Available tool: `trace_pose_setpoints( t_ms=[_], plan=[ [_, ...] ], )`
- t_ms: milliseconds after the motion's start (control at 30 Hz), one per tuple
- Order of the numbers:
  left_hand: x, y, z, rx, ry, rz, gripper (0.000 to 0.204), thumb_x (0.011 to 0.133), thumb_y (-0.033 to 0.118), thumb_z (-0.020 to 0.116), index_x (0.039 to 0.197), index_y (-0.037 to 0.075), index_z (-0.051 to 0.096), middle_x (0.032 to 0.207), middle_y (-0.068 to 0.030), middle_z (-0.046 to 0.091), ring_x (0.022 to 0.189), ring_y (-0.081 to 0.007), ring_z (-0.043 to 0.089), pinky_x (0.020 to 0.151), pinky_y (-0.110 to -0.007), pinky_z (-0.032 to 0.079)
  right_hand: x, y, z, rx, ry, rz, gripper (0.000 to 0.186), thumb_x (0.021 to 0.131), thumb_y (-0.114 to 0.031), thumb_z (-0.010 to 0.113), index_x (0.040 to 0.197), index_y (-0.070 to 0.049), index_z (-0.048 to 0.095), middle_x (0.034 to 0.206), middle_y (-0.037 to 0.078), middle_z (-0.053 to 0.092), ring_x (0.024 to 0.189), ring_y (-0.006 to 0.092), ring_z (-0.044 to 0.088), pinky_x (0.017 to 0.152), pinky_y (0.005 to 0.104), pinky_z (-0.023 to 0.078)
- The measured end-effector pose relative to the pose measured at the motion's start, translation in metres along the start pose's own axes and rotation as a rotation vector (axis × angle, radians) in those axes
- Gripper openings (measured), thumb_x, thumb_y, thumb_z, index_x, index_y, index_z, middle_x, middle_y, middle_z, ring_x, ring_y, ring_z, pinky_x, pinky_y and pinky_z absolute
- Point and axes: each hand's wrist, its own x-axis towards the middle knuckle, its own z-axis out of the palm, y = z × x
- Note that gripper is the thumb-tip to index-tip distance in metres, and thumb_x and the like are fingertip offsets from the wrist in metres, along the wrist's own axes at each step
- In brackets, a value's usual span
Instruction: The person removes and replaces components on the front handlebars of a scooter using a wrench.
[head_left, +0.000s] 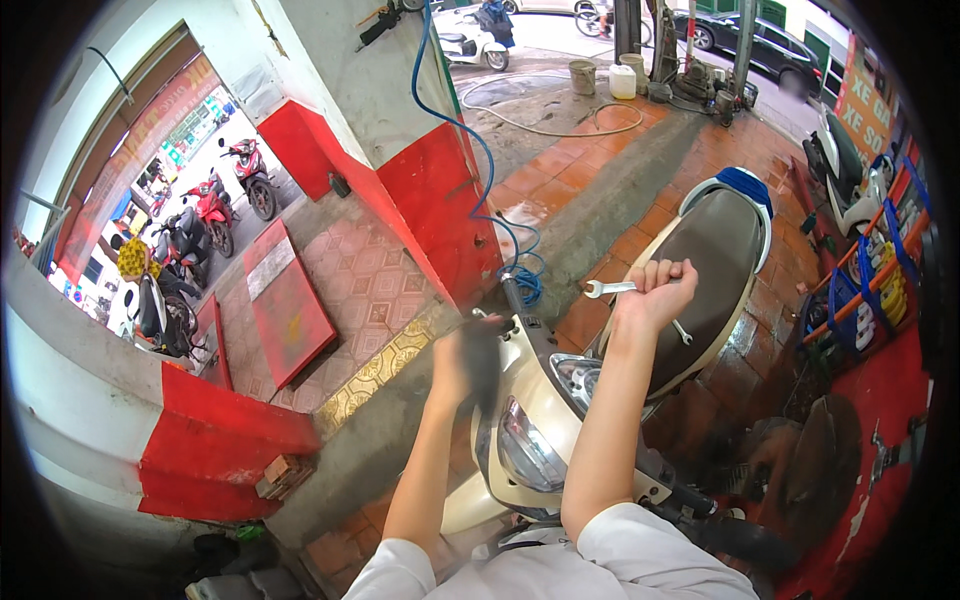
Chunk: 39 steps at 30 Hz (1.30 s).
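Observation:
A cream scooter [540, 440] stands right in front of me, its headlight and brown seat [715, 265] in view. My right hand [662, 292] is closed around a silver wrench [612, 288], whose open jaw sticks out to the left over the seat. Another wrench end [683, 332] shows below the wrist; whether it is held or lies on the seat I cannot tell. By the handlebar [513, 295], my left hand [452, 362] is closed on a dark, rounded object [480, 362] that looks like a scooter mirror, smeared by motion.
A blue coiled hose [525, 280] hangs beside a red-and-white pillar [425, 200]. At right stands a rack [870, 275] with bottles and blue straps. A red ramp [290, 320] lies on the tiles at left. Buckets [583, 77] and parked vehicles are farther off.

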Motion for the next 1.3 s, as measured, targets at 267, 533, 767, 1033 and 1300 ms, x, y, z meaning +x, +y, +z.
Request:
trace_pose_setpoints(
  t_ms=[267,533,767,1033,1300],
  plan=[
    [0.079,-0.024,0.022,-0.849,0.162,-0.551,0.027,0.09,0.011,0.069,0.108,-0.007,0.06,0.089,-0.0088,0.071,0.079,-0.0153,0.068,0.068,-0.025,0.048,-0.005,-0.004,0.001,-0.054,-0.003,-0.109,0.036,0.095,-0.023,0.044,0.064,-0.017,0.026,0.056,-0.005,0.021,0.051,0.0098,0.016,0.051,0.0288,0.018],
    [-0.021,-0.015,-0.001,-0.206,0.135,-0.138,0.019,0.08,0.002,0.072,0.098,0.0,0.066,0.101,-0.0109,0.07,0.091,-0.0252,0.068,0.079,-0.035,0.053,-0.006,-0.008,0.004,-0.07,0.009,-0.111,0.038,0.095,-0.022,0.044,0.064,-0.018,0.023,0.055,-0.005,0.02,0.051,0.0103,0.016,0.051,0.0292,0.017],
    [0.078,-0.003,0.013,-0.412,-0.126,-0.463,0.027,0.08,0.015,0.078,0.099,-0.001,0.067,0.095,-0.0093,0.071,0.082,-0.0155,0.068,0.07,-0.031,0.051,-0.006,-0.001,0.003,-0.082,0.025,-0.106,0.037,0.095,-0.022,0.044,0.065,-0.017,0.023,0.056,-0.005,0.019,0.052,0.0104,0.018,0.052,0.0291,0.019],
    [-0.018,-0.022,0.015,-0.668,0.325,-0.261,0.022,0.093,0.008,0.064,0.114,0.0,0.061,0.103,-0.008,0.07,0.097,-0.0159,0.066,0.088,-0.029,0.05,-0.004,0.001,0.0,-0.062,-0.028,-0.073,0.036,0.095,-0.023,0.045,0.065,-0.017,0.026,0.055,-0.004,0.02,0.05,0.0103,0.017,0.051,0.0287,0.019],
    [0.079,0.013,0.021,-0.194,-0.001,-0.431,0.02,0.085,0.005,0.069,0.104,-0.002,0.068,0.09,-0.0122,0.073,0.072,-0.0214,0.068,0.066,-0.032,0.052,-0.004,0.001,0.001,-0.059,-0.013,-0.063,0.036,0.096,-0.022,0.043,0.065,-0.017,0.026,0.055,-0.004,0.019,0.051,0.0102,0.015,0.051,0.0287,0.019]
  ],
)
